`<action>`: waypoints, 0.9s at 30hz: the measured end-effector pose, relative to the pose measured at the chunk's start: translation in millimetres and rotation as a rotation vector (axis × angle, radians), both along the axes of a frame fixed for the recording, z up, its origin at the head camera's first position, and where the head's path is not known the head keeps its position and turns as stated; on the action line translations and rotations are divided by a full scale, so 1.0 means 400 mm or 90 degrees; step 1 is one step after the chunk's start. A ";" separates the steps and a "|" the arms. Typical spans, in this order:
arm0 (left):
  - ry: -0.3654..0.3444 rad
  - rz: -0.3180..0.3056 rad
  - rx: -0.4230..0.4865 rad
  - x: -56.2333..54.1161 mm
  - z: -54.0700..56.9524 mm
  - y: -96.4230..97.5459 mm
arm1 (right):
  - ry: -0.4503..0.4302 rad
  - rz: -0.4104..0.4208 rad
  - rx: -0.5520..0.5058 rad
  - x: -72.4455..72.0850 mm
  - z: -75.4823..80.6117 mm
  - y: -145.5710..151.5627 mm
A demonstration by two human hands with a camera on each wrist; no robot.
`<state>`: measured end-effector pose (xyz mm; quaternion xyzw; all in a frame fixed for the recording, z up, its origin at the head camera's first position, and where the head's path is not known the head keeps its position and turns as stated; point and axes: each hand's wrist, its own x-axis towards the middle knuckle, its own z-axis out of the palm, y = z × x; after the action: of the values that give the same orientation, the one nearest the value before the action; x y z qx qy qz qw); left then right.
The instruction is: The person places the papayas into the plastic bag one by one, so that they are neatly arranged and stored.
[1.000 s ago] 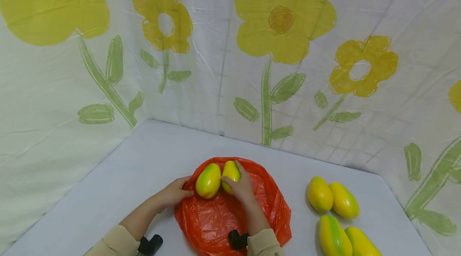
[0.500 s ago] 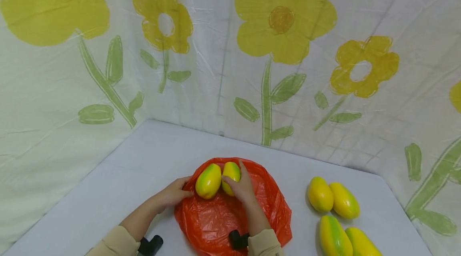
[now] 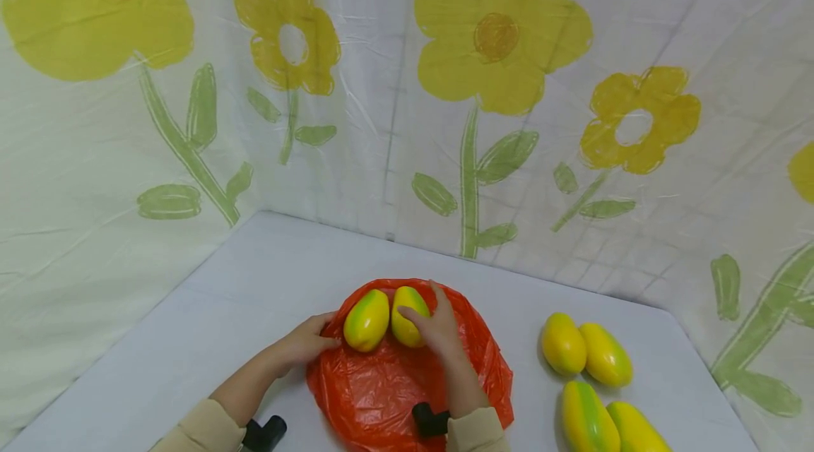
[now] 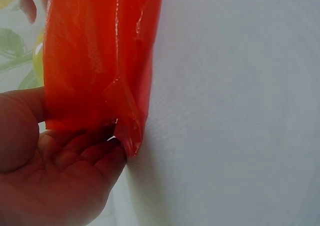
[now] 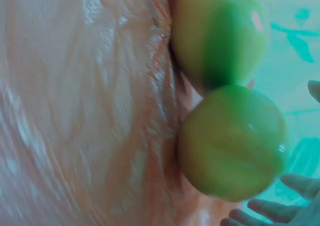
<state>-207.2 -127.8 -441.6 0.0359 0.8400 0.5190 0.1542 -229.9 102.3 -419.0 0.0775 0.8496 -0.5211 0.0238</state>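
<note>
A red plastic bag lies spread open on the table, with two yellow-green mangoes side by side at its far edge. At the bag's left rim, my left hand grips the plastic; in the left wrist view the thumb lies on one side of the red film and curled fingers on the other. My right hand is by the right-hand mango, fingers spread. From the right wrist, a gap shows between the fingertips and the nearer mango.
Two mangoes touch each other to the right of the bag, and another pair lies nearer the front. The white table meets a flower-printed curtain at the back and left. Black wrist cameras sit below the hands.
My right hand has loosened from the right-hand mango and shifted slightly right, its fingers opening. The left hand keeps its grip on the bag's rim. Both mangoes lie nearly where they were.
</note>
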 end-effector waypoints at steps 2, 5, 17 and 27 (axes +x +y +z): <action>0.000 -0.001 -0.001 0.000 0.000 0.000 | 0.004 0.004 -0.004 0.004 0.008 0.009; 0.000 -0.003 0.001 -0.001 -0.001 -0.001 | 0.012 0.012 0.001 0.010 0.017 0.026; -0.002 -0.007 -0.001 -0.003 -0.002 -0.002 | 0.027 -0.026 -0.018 0.018 0.042 0.084; 0.000 -0.006 -0.010 -0.004 -0.002 -0.002 | 0.036 -0.040 0.017 0.039 0.062 0.183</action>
<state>-208.8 -128.6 -442.4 0.0384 0.8439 0.5117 0.1568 -214.2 175.6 -394.3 0.0895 0.8540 -0.5123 -0.0177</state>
